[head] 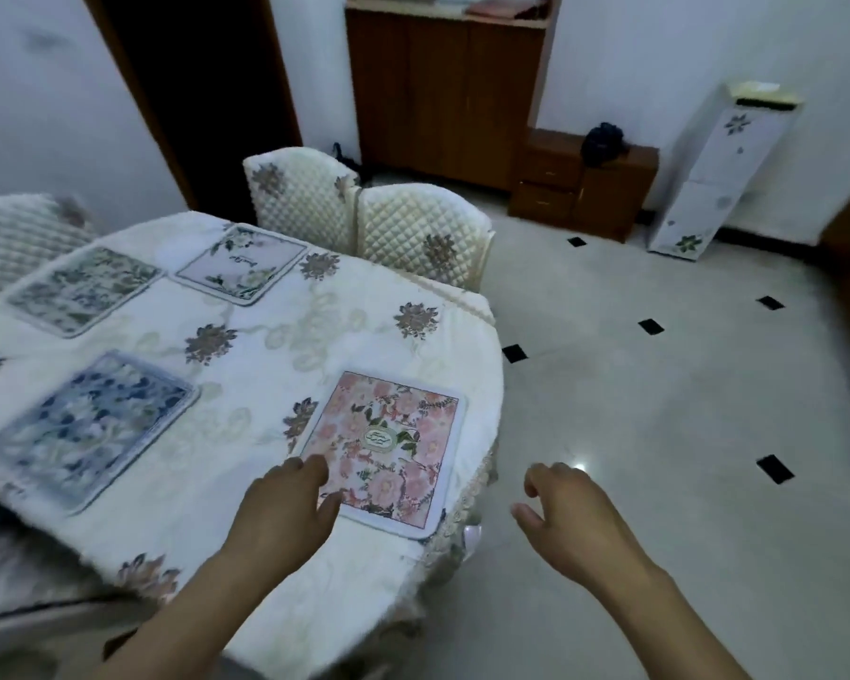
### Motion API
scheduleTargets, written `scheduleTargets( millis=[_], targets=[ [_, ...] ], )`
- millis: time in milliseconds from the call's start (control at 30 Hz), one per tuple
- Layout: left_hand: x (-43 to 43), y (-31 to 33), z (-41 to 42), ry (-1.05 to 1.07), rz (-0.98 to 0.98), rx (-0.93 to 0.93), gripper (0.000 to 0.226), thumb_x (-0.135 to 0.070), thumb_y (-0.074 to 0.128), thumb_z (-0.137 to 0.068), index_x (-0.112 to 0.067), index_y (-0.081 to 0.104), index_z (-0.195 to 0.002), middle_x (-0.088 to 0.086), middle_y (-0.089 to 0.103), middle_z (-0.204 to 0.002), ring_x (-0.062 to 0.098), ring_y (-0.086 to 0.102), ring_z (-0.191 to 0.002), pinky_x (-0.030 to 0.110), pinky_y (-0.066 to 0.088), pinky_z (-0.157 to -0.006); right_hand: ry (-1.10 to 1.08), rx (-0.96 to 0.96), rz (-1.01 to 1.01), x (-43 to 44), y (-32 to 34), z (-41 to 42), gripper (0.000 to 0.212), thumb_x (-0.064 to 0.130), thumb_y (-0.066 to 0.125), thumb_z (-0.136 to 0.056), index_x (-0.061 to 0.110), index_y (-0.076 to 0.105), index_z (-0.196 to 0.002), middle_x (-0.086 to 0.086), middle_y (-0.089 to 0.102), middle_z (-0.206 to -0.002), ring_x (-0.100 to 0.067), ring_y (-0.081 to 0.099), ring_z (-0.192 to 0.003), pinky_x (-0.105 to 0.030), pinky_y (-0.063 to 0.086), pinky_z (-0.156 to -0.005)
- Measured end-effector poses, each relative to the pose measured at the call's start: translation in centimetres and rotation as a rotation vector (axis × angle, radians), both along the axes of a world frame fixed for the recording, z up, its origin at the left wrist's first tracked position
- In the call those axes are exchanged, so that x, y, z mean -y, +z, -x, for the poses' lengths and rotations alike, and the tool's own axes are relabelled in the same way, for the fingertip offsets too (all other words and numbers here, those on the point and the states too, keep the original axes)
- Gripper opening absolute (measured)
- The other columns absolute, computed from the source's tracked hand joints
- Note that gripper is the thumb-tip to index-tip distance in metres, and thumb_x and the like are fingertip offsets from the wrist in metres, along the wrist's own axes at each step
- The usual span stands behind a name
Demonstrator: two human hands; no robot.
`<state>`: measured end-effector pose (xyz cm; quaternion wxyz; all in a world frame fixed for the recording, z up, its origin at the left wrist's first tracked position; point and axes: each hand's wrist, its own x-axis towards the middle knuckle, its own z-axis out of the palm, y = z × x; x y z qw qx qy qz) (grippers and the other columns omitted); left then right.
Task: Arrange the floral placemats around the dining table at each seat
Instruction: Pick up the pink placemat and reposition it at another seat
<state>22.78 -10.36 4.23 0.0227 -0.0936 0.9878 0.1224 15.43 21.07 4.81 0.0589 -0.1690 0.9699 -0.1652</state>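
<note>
Several floral placemats lie flat on the cream tablecloth of the dining table. A pink placemat sits near the table's right edge. A blue placemat lies at the left, a green one at the far left, and a pale lilac one by the far chairs. My left hand rests at the pink mat's near left corner, fingers curled, holding nothing. My right hand hovers off the table over the floor, fingers loosely apart and empty.
Two quilted cream chairs stand at the table's far side and another chair back shows at the far left. Beyond are a wooden cabinet, a low wooden drawer unit and a white floral appliance. Tiled floor spreads to the right.
</note>
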Motion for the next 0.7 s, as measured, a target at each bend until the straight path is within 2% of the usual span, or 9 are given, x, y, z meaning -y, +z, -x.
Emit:
scheduleTargets(
  millis=[167,300,467,700],
  targets=[
    [0.5,-1.6,0.3,0.151,0.016,0.019,0.028,-0.048,0.048,-0.091,-0.025,0.052,-0.106,-0.002,0.057,-0.093,0.020,0.057,-0.083,0.033,0.046,-0.069,0.189,-0.007,-0.022,4.0,0.1,5.7,0.026,0.044,0.056,-0.087,0.018,0.056,-0.091,-0.001,0.059,-0.086,-0.020,0.054,-0.080,-0.035,0.050,-0.069],
    [1.2,-3.3,2.4,0.216,0.012,0.020,0.029,-0.048,0.047,-0.091,-0.024,0.052,-0.105,-0.001,0.057,-0.093,0.021,0.056,-0.083,0.034,0.045,-0.069,0.279,0.024,-0.078,6.8,-0.6,9.9,0.027,0.045,0.054,-0.090,0.019,0.056,-0.096,-0.002,0.060,-0.091,-0.021,0.055,-0.087,-0.035,0.048,-0.072],
    [1.2,-4.5,5.0,0.294,0.024,0.068,0.028,-0.047,0.047,-0.091,-0.022,0.050,-0.101,0.001,0.054,-0.088,0.023,0.054,-0.081,0.034,0.035,-0.063,0.405,0.109,-0.118,9.3,-2.2,15.3,0.029,0.045,0.054,-0.090,0.019,0.056,-0.103,-0.002,0.059,-0.098,-0.022,0.055,-0.094,-0.034,0.048,-0.075],
    [-1.1,-7.3,7.8,0.564,0.022,0.152,0.029,-0.047,0.048,-0.089,-0.023,0.052,-0.105,0.002,0.059,-0.096,0.023,0.056,-0.088,0.034,0.038,-0.067,0.657,0.201,-0.167,12.7,-5.9,24.1,0.028,0.044,0.053,-0.090,0.019,0.055,-0.102,-0.003,0.058,-0.099,-0.023,0.054,-0.094,-0.034,0.047,-0.075]
  ],
)
